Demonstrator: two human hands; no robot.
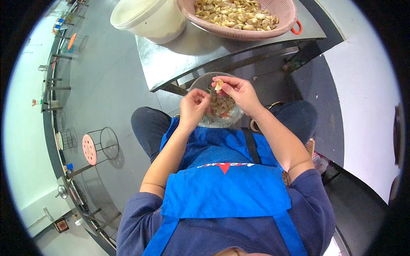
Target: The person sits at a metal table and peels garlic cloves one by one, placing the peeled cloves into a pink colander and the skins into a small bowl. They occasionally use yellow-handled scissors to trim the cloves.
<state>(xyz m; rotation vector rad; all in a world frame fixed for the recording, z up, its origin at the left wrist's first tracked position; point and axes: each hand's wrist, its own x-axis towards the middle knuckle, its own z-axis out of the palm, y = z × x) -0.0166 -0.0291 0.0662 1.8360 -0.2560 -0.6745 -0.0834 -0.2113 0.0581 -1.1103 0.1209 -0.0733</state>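
Note:
My right hand (pixel 238 92) pinches a pale garlic clove (pixel 219 84) between thumb and fingertips. Close beside it, my left hand (pixel 195 104) is curled and blurred at the fingertips; whether it holds a bit of skin cannot be told. Both hands are above a round bin (pixel 205 78) with a plastic liner, holding peelings (pixel 223 104). On the metal table beyond, a pink plastic colander (pixel 237 36) is heaped with garlic cloves (pixel 237 16). To its left stands a white plastic bucket (pixel 153 24), its contents showing faintly through the wall.
The metal table (pixel 179 60) has its near edge just beyond the bin. A red ring handle (pixel 298 27) shows beside the colander. A pink-topped stool (pixel 89 149) stands on the grey floor at left. A white wall (pixel 362 105) is at right.

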